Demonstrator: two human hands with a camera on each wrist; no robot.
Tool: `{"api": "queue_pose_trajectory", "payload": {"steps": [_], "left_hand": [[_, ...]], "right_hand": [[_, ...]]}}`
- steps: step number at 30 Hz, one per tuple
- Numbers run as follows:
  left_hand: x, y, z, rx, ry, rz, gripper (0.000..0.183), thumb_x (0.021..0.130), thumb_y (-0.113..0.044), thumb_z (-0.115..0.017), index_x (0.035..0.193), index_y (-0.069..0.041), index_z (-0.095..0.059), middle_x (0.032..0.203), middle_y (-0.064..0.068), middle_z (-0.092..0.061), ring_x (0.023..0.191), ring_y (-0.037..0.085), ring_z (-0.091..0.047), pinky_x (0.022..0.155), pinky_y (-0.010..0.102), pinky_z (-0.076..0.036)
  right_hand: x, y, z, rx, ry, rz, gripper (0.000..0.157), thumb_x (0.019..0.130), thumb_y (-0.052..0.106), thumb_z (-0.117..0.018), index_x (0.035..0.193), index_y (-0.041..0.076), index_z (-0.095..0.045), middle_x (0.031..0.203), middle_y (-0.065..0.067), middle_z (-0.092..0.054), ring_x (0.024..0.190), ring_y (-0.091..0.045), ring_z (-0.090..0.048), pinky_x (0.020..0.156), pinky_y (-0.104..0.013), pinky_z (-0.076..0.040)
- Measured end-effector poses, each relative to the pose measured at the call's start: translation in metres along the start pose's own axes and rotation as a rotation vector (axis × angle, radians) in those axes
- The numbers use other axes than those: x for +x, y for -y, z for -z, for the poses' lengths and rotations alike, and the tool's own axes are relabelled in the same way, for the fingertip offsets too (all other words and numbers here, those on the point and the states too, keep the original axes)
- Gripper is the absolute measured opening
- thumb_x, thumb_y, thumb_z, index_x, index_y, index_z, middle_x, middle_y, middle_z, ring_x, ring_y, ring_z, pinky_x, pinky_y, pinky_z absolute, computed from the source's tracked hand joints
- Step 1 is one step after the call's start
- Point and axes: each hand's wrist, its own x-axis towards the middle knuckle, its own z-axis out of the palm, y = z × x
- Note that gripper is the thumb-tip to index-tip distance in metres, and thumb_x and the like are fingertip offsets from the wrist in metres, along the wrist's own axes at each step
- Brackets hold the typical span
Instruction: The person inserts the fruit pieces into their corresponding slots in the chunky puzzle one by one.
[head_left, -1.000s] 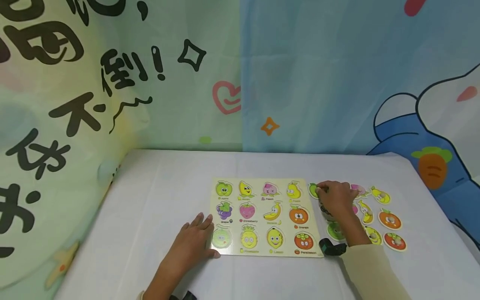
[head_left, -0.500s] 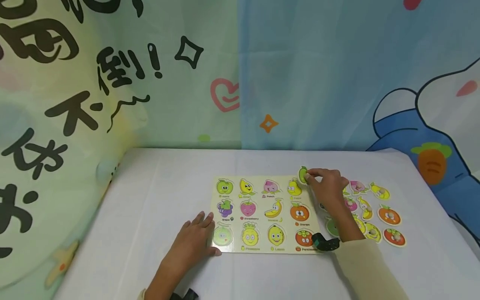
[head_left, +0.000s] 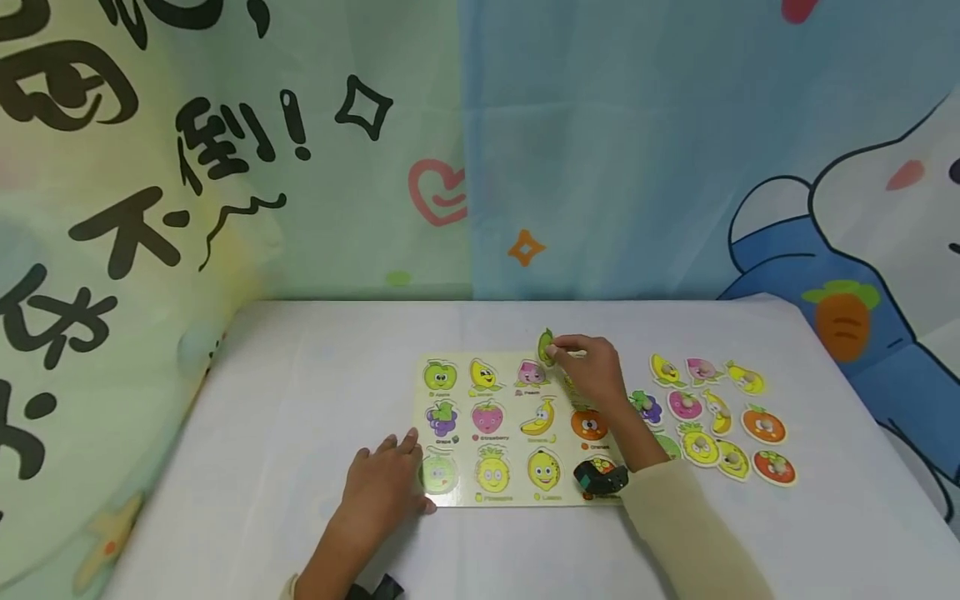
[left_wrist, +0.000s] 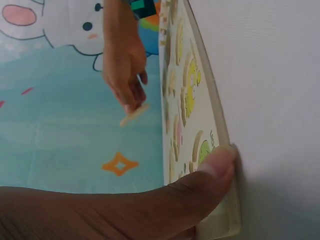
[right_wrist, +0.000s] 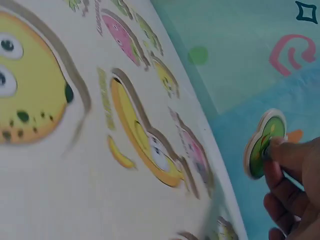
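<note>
A pale wooden fruit puzzle board [head_left: 465, 498] lies on the white table, with shallow fruit-shaped recesses and printed faces. My left hand [head_left: 382, 479] rests at its left edge, fingers extended; in the left wrist view the thumb [left_wrist: 215, 165] lies on the rim at the near corner. Above the board's far edge, my right hand [head_left: 596, 367] pinches a green apple puzzle piece [head_left: 545, 347] by its small knob between thumb and finger. The right wrist view shows this green piece [right_wrist: 262, 142] upright and clear of the board. The right hand and wrist hide the board's right-hand pictures.
Several loose fruit pieces lie right of the board, among them an orange [head_left: 763, 425], a persimmon [head_left: 775, 468], a banana [head_left: 717, 413] and grapes [head_left: 647, 407]. Behind the table [head_left: 337, 350] hangs a printed cloth [head_left: 600, 167].
My right hand has picked the green piece up from right of the board and carried it left over the board's far edge. My left hand stays at the board's left edge.
</note>
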Motion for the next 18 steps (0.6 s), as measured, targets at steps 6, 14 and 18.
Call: {"api": "queue_pose_trajectory", "payload": {"steps": [6, 14, 18], "left_hand": [[0.0, 0.0, 0.003, -0.022, 0.014, -0.012, 0.079, 0.058, -0.039, -0.092, 0.124, -0.004, -0.066, 0.136, 0.008, -0.057, 0.122, 0.035, -0.055, 0.092, 0.058, -0.048], [0.002, 0.004, -0.001, -0.073, 0.018, -0.024, 0.08, 0.059, -0.037, -0.092, 0.125, 0.0, -0.064, 0.137, 0.012, -0.056, 0.123, 0.036, -0.053, 0.096, 0.057, -0.045], [0.003, 0.005, -0.002, -0.141, 0.033, -0.032, 0.08, 0.06, -0.031, -0.092, 0.126, 0.004, -0.061, 0.139, 0.016, -0.053, 0.128, 0.036, -0.049, 0.105, 0.048, -0.04]], "right_hand": [[0.0, 0.011, -0.027, 0.092, 0.069, 0.007, 0.027, 0.092, 0.028, -0.069, 0.11, 0.007, -0.073, 0.108, -0.012, -0.063, 0.11, -0.029, -0.051, 0.095, -0.048, -0.041], [0.003, 0.029, -0.067, 0.13, 0.148, 0.026, 0.019, 0.09, 0.025, -0.071, 0.103, 0.01, -0.075, 0.101, -0.005, -0.066, 0.103, -0.022, -0.054, 0.09, -0.041, -0.045], [0.002, 0.038, -0.082, 0.132, 0.186, 0.017, 0.017, 0.09, 0.026, -0.072, 0.1, 0.013, -0.076, 0.1, -0.002, -0.065, 0.104, -0.021, -0.053, 0.094, -0.042, -0.042]]}}
